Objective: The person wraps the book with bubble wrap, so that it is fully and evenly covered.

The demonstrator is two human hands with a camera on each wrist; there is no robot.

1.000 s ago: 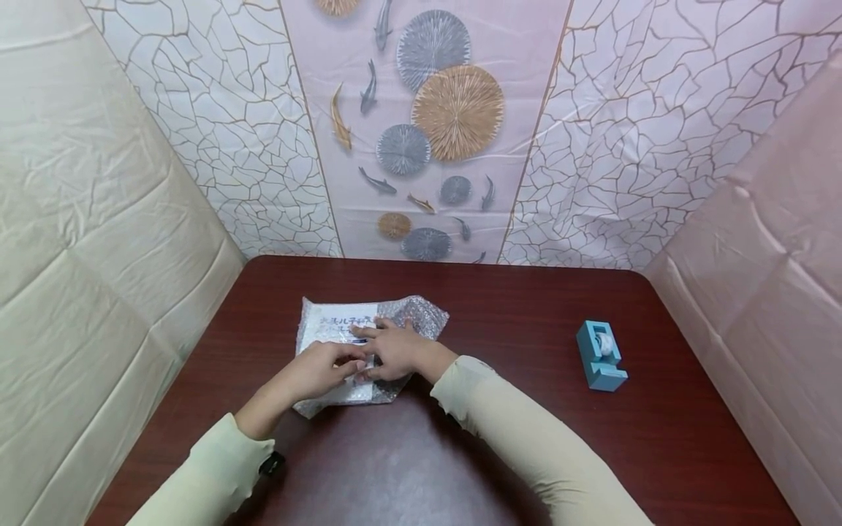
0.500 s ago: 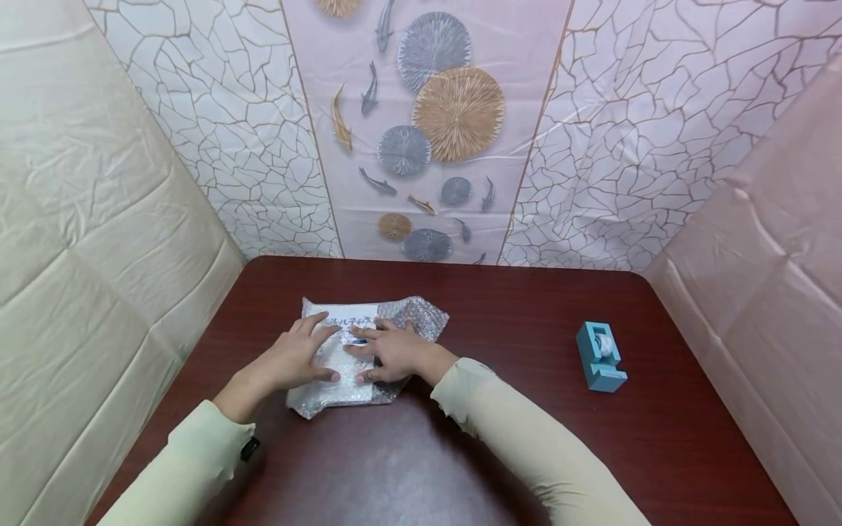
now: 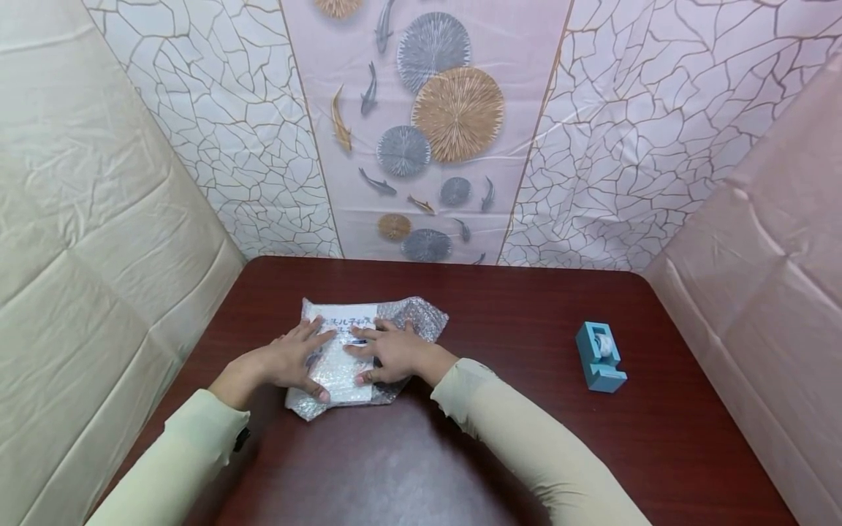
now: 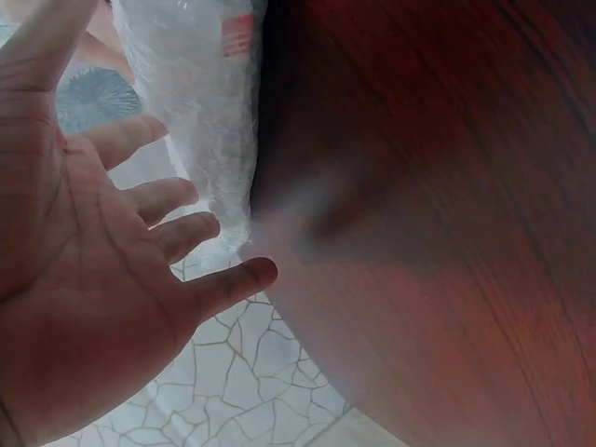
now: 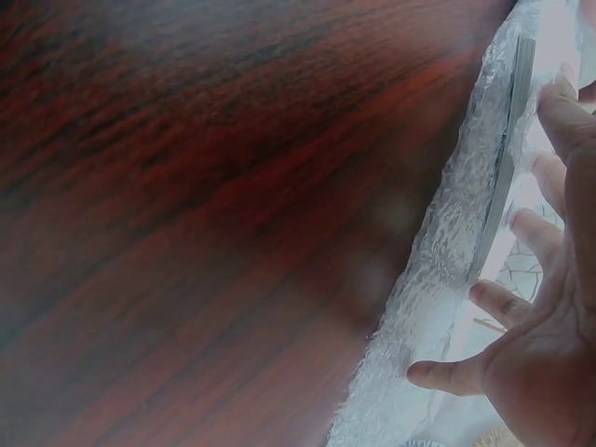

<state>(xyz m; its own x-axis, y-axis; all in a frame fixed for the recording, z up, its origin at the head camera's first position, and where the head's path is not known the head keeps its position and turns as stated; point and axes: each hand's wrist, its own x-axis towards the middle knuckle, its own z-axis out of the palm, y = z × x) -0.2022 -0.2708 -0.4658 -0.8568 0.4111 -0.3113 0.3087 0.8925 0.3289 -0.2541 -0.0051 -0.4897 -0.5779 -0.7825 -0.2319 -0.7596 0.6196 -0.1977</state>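
A white book (image 3: 345, 371) with dark writing on its cover lies flat on the table, with clear bubble wrap (image 3: 426, 315) around it. The wrap spreads loosely past the book's right side. My left hand (image 3: 289, 358) rests with spread fingers on the package's left part. On the right part, my right hand (image 3: 397, 354) also lies with fingers spread, touching the cover area. In the left wrist view a small red mark (image 4: 237, 35) shows on the wrapped edge. The right wrist view shows the book's page edge (image 5: 503, 177) beneath the wrap.
A blue tape dispenser (image 3: 601, 369) with a roll of clear tape stands on the right side of the dark red-brown table (image 3: 513, 343). Patterned cloth (image 3: 427, 146) hangs behind the table's far edge, and plain pale cloth walls (image 3: 118, 241) flank it.
My left hand has moved left from beside the right fingers, where its fingers were bent together, and has spread out on the package's left part. My right hand stays in place.
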